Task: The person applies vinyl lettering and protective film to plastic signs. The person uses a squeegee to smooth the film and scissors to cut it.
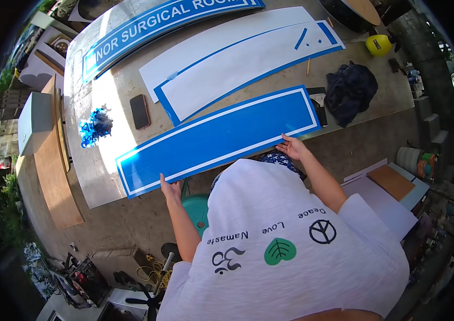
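A long blue sign panel (pixel 221 131) with a white border line lies face up along the near edge of the table. My left hand (pixel 171 189) grips its near edge toward the left end. Closer to the right end, my right hand (pixel 292 146) holds the same edge, thumb side on top; the fingers under the panel are partly hidden. Just beyond the panel lies a white backing sheet with blue edging (pixel 248 69). A phone (pixel 140 112) rests left of that sheet.
On the table (pixel 98 187) are a sign lettered "SURGICAL ROOM" (pixel 157 29), blue scraps (pixel 96 127), a dark cloth (pixel 351 92), a pencil (pixel 308 67) and a yellow round container (pixel 378 46). A green stool (pixel 195 211) stands near my left arm.
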